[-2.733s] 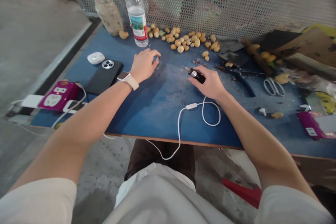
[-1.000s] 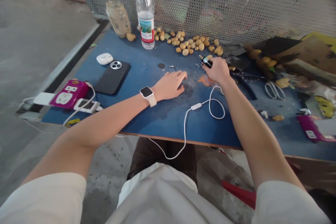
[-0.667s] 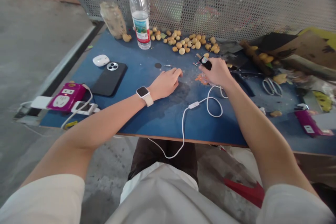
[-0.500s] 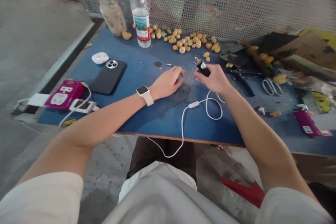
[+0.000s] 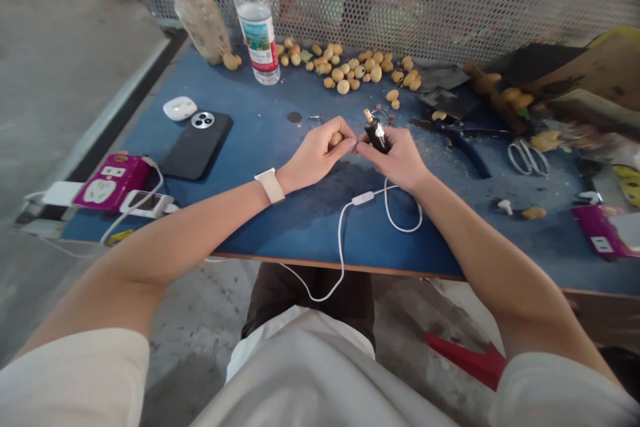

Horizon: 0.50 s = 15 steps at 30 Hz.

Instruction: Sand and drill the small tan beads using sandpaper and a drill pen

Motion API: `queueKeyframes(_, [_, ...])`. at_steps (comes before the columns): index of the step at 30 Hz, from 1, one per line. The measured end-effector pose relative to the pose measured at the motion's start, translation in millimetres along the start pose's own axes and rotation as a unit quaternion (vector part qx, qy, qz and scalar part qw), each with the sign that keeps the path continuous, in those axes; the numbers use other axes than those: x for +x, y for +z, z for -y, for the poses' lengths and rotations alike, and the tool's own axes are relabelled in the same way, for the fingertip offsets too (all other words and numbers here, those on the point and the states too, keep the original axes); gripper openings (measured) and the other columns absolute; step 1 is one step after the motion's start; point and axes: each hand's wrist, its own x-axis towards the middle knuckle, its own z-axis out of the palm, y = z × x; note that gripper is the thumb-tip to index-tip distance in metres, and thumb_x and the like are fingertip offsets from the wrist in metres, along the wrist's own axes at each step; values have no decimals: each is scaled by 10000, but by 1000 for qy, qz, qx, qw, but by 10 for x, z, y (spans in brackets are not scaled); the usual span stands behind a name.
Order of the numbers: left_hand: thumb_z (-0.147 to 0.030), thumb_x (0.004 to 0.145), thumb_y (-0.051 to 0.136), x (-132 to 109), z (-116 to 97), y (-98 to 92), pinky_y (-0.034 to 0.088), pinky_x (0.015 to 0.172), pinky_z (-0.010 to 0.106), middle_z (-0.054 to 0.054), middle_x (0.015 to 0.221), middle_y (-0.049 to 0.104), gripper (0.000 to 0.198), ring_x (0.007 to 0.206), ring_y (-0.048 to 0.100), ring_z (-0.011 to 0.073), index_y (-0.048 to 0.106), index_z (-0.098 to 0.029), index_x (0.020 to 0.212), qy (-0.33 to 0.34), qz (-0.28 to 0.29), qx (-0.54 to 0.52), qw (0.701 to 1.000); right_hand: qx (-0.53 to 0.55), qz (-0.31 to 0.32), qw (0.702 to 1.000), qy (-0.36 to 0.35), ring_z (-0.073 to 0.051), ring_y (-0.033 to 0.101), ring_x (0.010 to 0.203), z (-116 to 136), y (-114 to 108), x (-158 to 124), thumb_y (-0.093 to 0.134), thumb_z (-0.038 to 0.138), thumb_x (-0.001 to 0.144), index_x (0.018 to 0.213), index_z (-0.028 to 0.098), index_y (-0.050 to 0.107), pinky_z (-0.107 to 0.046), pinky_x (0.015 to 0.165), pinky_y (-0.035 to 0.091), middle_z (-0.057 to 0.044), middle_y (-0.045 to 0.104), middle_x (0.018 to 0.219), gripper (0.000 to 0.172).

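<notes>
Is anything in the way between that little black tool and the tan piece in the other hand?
Nothing visible. The left hand pinches the tan piece, the right hand holds the black tool, fingertips nearly touching.

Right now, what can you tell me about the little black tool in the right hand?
The tool is a small black cylinder with a shiny band and a tan tip pointing up and away. The right hand grips its lower end above the blue table. A white cable seems to run from it, looping on the table. The left hand, pinching a tan bead, sits close beside it.
</notes>
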Motion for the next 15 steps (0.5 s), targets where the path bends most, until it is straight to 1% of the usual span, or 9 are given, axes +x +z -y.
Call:
queueKeyframes(3, [-254,1214,728,11,5,4,498,734,297,-36,814,663,140,712,555,151,724,-233,1076,-20,-4,-14,1000,-3,6,1000,-9,-181,494,711,-18,45,-10,949,871,923,915,258,799,-371,649,421,19,575,719,631])
queueKeyframes(5, [-284,1214,746,20,-4,1,501,716,292,-28,819,683,154,710,570,149,723,-233,1070,-24,-4,-40,999,18,-3,1000,-7,-175,477,693,-30,89,-23,962,900,898,907,263,792,-363,624,398,25,548,703,660])
queueKeyframes(8, [-385,1225,770,34,-29,-5,575,788,295,23,958,793,204,809,689,160,748,-226,1099,-8,-5,-94,996,85,-13,996,22,-164,432,617,-41,145,-44,968,970,862,912,284,766,-356,555,347,42,484,661,717])
queueKeyframes(9, [-420,1226,776,37,-35,-7,594,817,300,37,1000,815,228,850,722,167,758,-226,1109,-1,-6,-106,994,105,-11,994,30,-159,411,590,-41,158,-47,967,991,849,913,289,758,-354,535,331,47,471,650,736])
queueKeyframes(11, [-483,1227,783,41,-30,-7,609,836,305,46,1021,827,283,883,746,174,763,-228,1105,8,-4,-117,993,120,-5,992,30,-153,391,574,-35,171,-47,964,1016,834,909,292,747,-353,517,318,45,482,655,760])
queueKeyframes(13, [-567,1229,786,42,1,-8,606,810,305,38,977,807,365,843,726,169,748,-234,1084,11,2,-117,993,105,-3,994,10,-162,419,611,-26,166,-42,947,1016,858,912,287,753,-359,540,350,26,526,695,757])
queueKeyframes(15, [-672,1234,763,44,51,-19,604,774,311,13,901,753,451,769,679,161,724,-246,1091,9,3,-117,993,62,-9,998,-14,-179,471,665,-28,138,-38,902,999,923,928,280,768,-375,599,412,5,572,744,732])
